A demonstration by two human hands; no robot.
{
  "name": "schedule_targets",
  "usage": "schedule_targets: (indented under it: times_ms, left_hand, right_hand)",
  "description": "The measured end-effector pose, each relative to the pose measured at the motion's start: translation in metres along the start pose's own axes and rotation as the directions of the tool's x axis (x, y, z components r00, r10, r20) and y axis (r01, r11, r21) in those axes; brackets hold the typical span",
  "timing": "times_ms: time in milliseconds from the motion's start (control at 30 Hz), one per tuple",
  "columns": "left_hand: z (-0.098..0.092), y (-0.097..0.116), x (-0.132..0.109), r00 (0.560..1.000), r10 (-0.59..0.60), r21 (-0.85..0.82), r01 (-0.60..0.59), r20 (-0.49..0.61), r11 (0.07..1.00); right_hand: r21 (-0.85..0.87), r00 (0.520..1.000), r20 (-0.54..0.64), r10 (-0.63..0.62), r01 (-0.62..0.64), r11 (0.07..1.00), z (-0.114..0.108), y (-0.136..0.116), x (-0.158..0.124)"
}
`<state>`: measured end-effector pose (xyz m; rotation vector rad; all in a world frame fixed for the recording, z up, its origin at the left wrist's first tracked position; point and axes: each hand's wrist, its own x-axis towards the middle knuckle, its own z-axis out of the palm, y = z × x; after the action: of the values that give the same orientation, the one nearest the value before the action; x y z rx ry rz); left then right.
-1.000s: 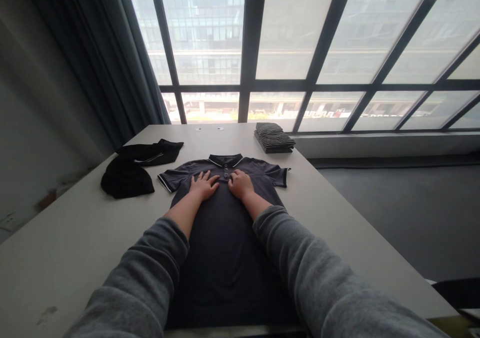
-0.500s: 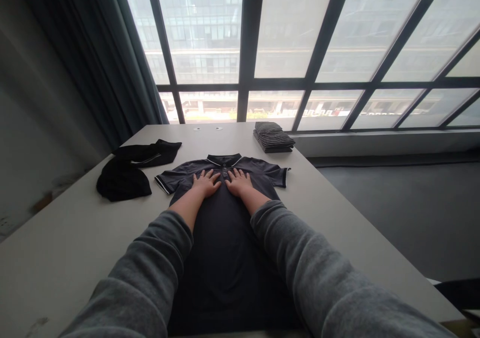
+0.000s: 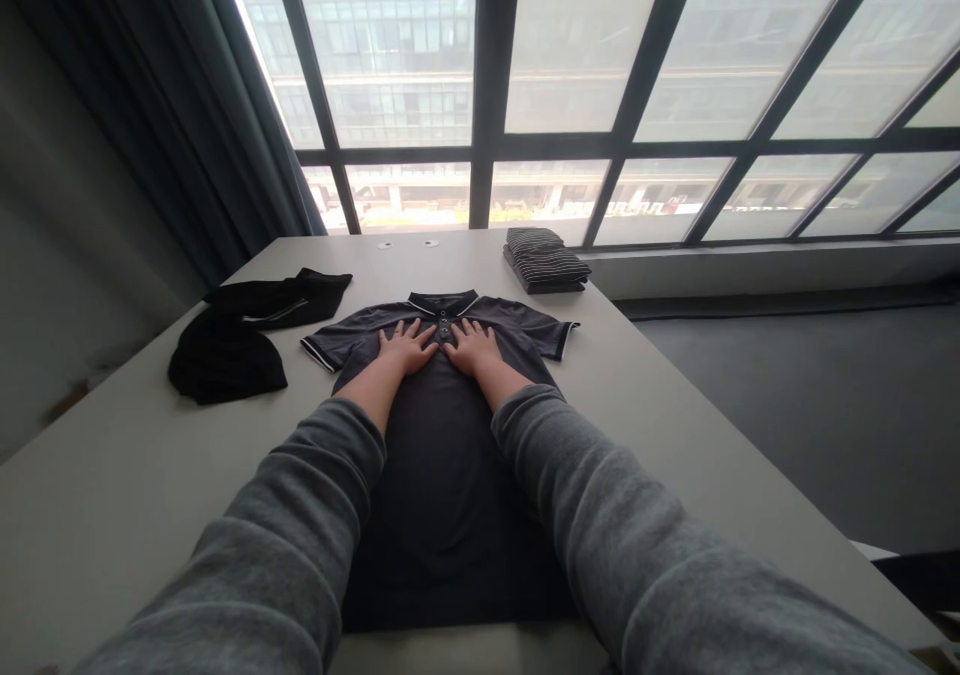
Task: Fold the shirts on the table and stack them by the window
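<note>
Now your left hand [image 3: 405,347] and right hand [image 3: 474,347] lie flat, grips spread, clasping nothing, just below the collar [image 3: 442,302] of the shirt [image 3: 450,475], which stretches from that collar toward you.

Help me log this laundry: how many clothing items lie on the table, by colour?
Dark grey polo shirt, spread flat: 1
Black crumpled heap: 1
Striped folded pile: 1
Total: 3 (whether the heap or the pile holds more than one piece cannot be told)
</note>
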<state>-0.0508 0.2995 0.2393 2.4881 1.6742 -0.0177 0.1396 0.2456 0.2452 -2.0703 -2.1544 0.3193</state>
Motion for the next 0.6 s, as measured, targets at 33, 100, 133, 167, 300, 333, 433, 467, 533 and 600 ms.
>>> schedule_targets:
  times_ms: [33,100,133,167,300,333,433,467,533,600]
  left_hand:
    - [0.0,0.001,-0.002,1.0,0.012,0.003,-0.012,-0.02,1.0]
    - [0.001,0.004,-0.007,0.996,0.048,0.011,-0.047,-0.074,0.999]
    - [0.002,0.005,-0.01,0.992,0.071,0.017,-0.07,-0.1,0.997]
    - [0.003,0.006,-0.014,0.988,0.096,0.022,-0.094,-0.121,0.995]
    - [0.004,0.005,-0.023,0.98,0.154,0.036,-0.151,-0.126,0.988]
    - [0.004,0.005,-0.024,0.981,0.152,0.038,-0.148,-0.117,0.988]
    - [0.0,0.006,-0.028,0.988,0.127,0.039,-0.124,-0.087,0.991]
    - [-0.001,0.008,-0.033,0.989,0.122,0.039,-0.119,-0.08,0.992]
    - [-0.003,0.012,-0.049,0.988,0.132,0.042,-0.129,-0.075,0.991]
    - [-0.002,0.014,-0.078,0.982,0.172,0.048,-0.169,-0.075,0.984]
  right_hand:
    - [0.0,0.999,-0.043,-0.014,0.014,1.0,0.0,0.0,-0.002]
    - [-0.008,0.986,-0.16,-0.052,0.052,0.999,0.001,-0.001,-0.007]
    - [-0.017,0.975,-0.208,-0.073,0.071,0.997,0.001,-0.001,-0.01]
    - [-0.027,0.967,-0.237,-0.091,0.087,0.996,0.001,-0.001,-0.014]
    - [-0.045,0.978,-0.176,-0.115,0.109,0.993,-0.002,0.0,-0.023]
    - [-0.045,0.981,-0.156,-0.12,0.114,0.992,-0.003,0.0,-0.024]
    - [-0.045,0.987,-0.087,-0.138,0.134,0.99,-0.007,0.0,-0.029]
    - [-0.044,0.988,-0.059,-0.143,0.141,0.989,-0.008,0.0,-0.034]
    - [-0.043,0.987,-0.009,-0.162,0.162,0.986,-0.009,0.001,-0.049]
    - [-0.035,0.975,0.02,-0.219,0.22,0.975,-0.009,0.007,-0.077]
